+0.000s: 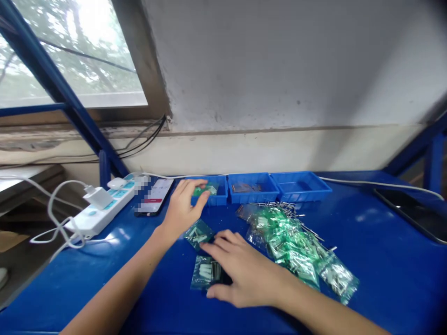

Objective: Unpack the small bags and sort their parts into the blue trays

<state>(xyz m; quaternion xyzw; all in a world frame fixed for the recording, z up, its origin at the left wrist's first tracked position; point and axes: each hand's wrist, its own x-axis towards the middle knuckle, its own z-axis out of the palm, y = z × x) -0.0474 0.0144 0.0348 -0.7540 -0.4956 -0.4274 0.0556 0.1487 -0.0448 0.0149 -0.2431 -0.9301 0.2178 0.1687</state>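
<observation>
My left hand (184, 201) reaches over the left blue bin (219, 200), thumb and fingers apart, close to a green plastic packet (212, 188) inside it. I cannot see any packet gripped by it. Lower down, my right hand (244, 270) is open with its fingers spread over the table. Its index fingertip is at the edge of a small clear-green bag (197, 232) with pale pieces inside. Under its palm side lies a second bag (205, 272) holding white plugs and metal screws, partly hidden by the hand.
Right of my hands lies a heap of green bags (289, 242) with loose screws behind. A middle bin (253, 195) holds brownish packets; a right bin (301, 188) stands beside it. Phones (155, 197) (412, 211) lie at both sides. A power strip (101, 209) with white cables is at left.
</observation>
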